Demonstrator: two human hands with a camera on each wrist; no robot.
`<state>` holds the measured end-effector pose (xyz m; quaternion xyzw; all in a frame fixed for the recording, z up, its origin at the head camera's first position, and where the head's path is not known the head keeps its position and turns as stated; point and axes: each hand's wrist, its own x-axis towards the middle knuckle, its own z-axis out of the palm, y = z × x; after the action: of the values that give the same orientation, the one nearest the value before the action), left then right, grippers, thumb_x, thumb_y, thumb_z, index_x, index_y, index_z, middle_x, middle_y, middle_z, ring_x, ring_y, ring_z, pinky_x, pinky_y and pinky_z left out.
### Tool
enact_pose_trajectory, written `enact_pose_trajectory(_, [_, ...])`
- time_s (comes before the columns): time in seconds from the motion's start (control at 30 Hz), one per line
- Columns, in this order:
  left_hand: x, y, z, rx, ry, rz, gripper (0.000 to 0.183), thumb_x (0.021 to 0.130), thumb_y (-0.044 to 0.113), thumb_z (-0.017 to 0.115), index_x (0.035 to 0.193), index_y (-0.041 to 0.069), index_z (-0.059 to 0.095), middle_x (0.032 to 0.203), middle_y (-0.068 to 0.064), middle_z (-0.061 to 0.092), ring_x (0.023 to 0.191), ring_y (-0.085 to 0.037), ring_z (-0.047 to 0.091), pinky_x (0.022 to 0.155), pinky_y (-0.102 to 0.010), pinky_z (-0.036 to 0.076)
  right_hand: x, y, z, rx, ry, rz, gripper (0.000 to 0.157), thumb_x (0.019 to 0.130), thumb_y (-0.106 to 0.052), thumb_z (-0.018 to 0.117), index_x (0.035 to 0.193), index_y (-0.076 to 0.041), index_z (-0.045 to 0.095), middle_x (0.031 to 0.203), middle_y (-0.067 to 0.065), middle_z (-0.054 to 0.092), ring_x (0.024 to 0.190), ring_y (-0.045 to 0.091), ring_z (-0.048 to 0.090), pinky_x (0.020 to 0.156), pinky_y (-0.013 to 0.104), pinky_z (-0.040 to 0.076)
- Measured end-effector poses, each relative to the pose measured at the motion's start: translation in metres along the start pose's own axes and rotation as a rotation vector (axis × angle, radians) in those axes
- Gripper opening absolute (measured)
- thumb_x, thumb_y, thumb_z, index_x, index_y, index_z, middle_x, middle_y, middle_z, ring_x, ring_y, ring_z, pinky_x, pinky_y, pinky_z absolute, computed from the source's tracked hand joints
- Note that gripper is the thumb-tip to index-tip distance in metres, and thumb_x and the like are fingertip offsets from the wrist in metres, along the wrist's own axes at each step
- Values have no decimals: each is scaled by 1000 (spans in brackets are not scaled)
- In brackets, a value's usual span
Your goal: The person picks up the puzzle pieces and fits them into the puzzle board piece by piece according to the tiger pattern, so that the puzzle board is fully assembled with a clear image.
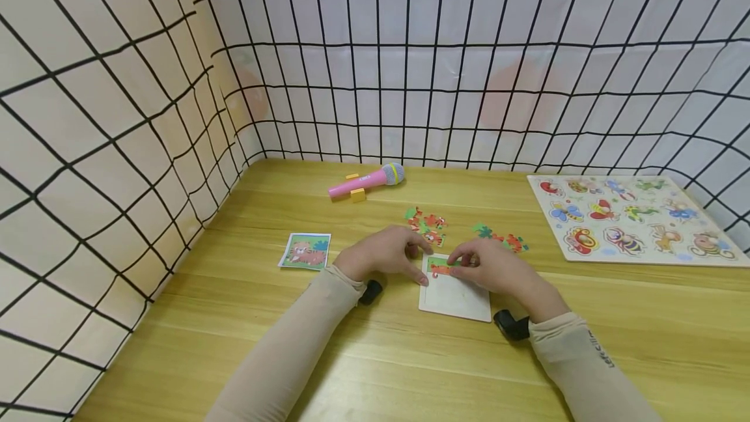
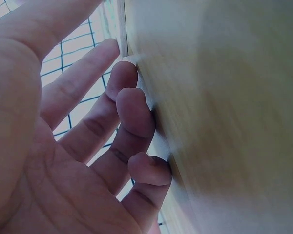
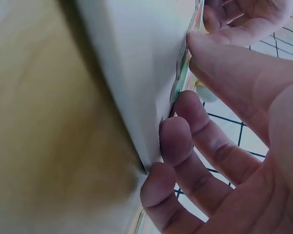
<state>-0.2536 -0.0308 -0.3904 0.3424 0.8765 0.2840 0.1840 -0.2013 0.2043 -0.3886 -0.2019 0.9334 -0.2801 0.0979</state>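
Nearest us, beige sleeves cross the wooden counter from eight and four o'clock, our dial centred on the white puzzle board. We see a bug-picture board toward half past two. At ten, the left hand sets wide fingers against the white edge; at two, the right hand has narrow fingers pinching a puzzle piece near the board's far edge. Beyond, a pink microphone lies at half past ten, an animal card at nine, loose pieces at eleven and half past one.
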Motion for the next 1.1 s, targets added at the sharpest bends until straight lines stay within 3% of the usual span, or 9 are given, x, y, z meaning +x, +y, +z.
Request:
enact_pose_trajectory(0.2, [1, -1, 0, 10, 0, 11, 56, 76, 32, 90, 125, 14, 71, 111, 5, 66, 101, -10, 57, 90, -26, 46, -1, -1, -1, 12, 5, 12, 18, 91, -19, 77, 106, -9, 74, 88, -1, 62, 78, 16, 56, 66, 33, 47])
enact_pose_trajectory(1.1, [2, -1, 1, 29, 6, 16, 57, 75, 34, 91, 124, 14, 71, 108, 5, 65, 99, -10, 57, 90, -26, 46, -1, 0, 0, -6, 17, 9, 13, 92, -20, 76, 101, -11, 75, 86, -3, 63, 76, 14, 57, 65, 33, 48])
